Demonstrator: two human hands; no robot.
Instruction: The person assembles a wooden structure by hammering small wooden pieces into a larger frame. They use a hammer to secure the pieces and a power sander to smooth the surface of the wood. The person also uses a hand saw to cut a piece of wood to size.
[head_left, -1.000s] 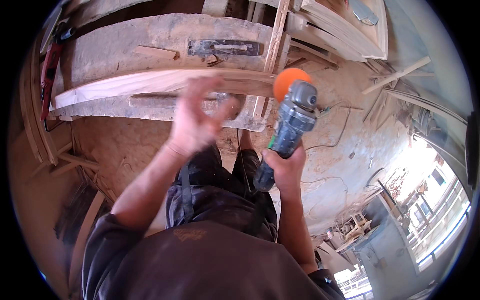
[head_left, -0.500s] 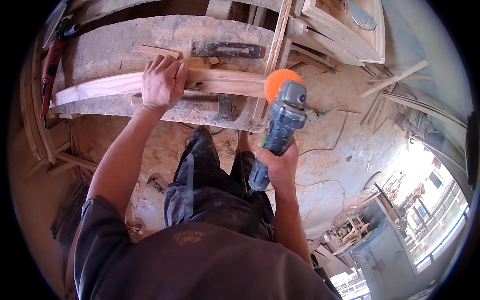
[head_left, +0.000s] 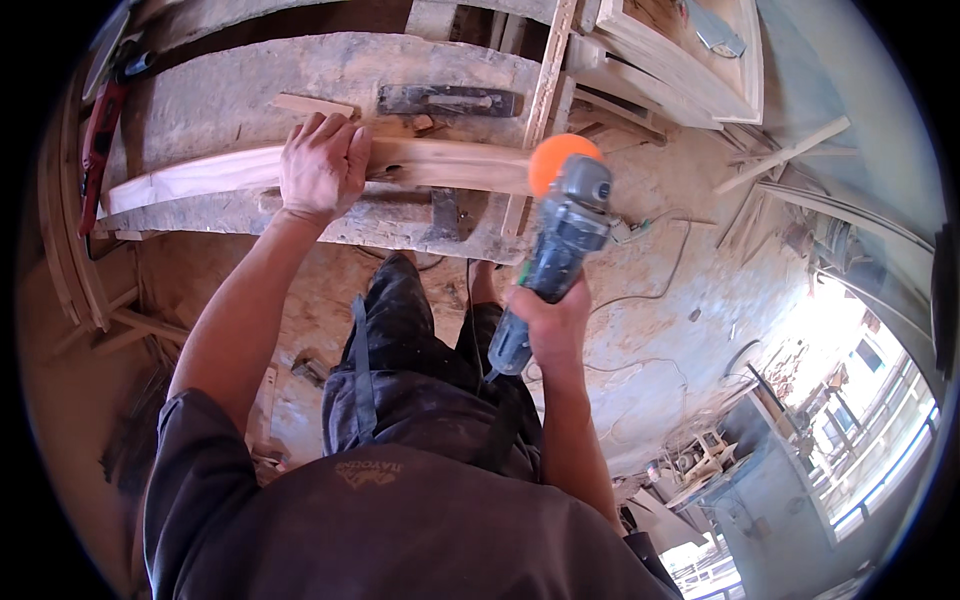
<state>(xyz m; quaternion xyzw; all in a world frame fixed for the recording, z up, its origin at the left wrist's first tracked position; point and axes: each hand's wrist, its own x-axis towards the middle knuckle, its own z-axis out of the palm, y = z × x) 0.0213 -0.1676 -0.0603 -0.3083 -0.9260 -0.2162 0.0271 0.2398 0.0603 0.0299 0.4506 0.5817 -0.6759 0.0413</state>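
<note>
A long curved-looking wooden board lies across the worn workbench, with a dark knot or hole in its middle. My left hand is closed over the board, its fingers bent across the far edge. In my right hand is a grey and black angle grinder, gripped around its body. The grinder's orange disc is at the board's right end; whether it touches the wood I cannot tell.
Behind the board a dark hand plane and a thin wood offcut lie on the bench. A red and black tool is at the far left. Wooden drawer-like frames stand at the far right. A cable runs over the dusty floor.
The grinder's lower end has swung slightly to the left and its head is tilted a little differently. My left hand keeps its place on the board.
</note>
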